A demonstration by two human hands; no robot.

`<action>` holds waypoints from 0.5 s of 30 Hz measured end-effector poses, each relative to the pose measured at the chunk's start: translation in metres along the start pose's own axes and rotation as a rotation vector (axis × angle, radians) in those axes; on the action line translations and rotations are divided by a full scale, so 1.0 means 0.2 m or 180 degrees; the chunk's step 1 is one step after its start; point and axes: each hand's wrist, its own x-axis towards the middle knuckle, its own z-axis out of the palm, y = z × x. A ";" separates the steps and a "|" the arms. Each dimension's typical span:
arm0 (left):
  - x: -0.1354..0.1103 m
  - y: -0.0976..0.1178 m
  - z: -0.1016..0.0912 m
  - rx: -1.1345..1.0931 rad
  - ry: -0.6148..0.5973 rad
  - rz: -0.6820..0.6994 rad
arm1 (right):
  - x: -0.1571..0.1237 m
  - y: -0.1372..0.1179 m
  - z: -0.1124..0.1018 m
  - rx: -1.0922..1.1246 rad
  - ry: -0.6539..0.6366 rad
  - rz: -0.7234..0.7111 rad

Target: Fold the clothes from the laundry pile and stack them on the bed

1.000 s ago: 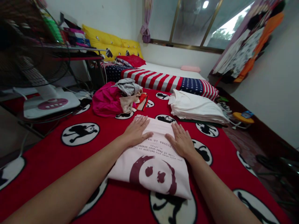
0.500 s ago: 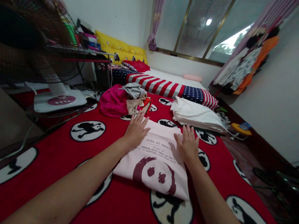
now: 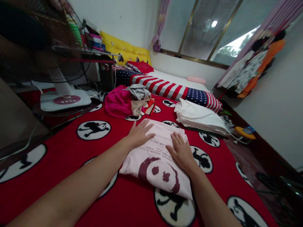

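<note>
Pale pink cloth, a folded garment (image 3: 157,164), lies at the near middle of the red bedcover (image 3: 134,205). Left hand (image 3: 140,134) rests palm down over its far left edge, fingers spread and straight, gripping nothing; right hand (image 3: 181,150) lies on its right side, fingers extended and close together, likewise unclenched. Those hands and forearms hide parts of the garment's edges and some lettering; both forearms run out of view at the near edge. Fan (image 3: 66,99) at the far left is cut off, its blades a dark blur. Dark object (image 3: 287,183) at the near right is too dim to make out. Within the heaped clothes (image 3: 118,102) at the far left, separate pieces are hard to tell apart; the white stack (image 3: 202,118) at the far right covers most of something dark green. Dark-red lettering on the garment stands upside down from here: "in vain", "prayer" and "you believe in this" can be read, above a panda-like print (image 3: 159,174). Any writing on the small boxes (image 3: 96,41) is illegible.
</note>
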 end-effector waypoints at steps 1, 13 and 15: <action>0.02 -0.05 0.00 -0.0112 0.0129 -0.0216 | -0.01 -0.03 -0.04 0.0116 0.0050 -0.0024; 0.12 -0.24 0.01 -0.1899 0.1558 -0.0706 | -0.40 -0.46 -0.03 0.0206 -0.0265 -0.1312; 0.11 -0.24 0.01 -0.1962 0.1590 -0.0720 | -0.36 -0.40 -0.04 0.0630 -0.0157 -0.1239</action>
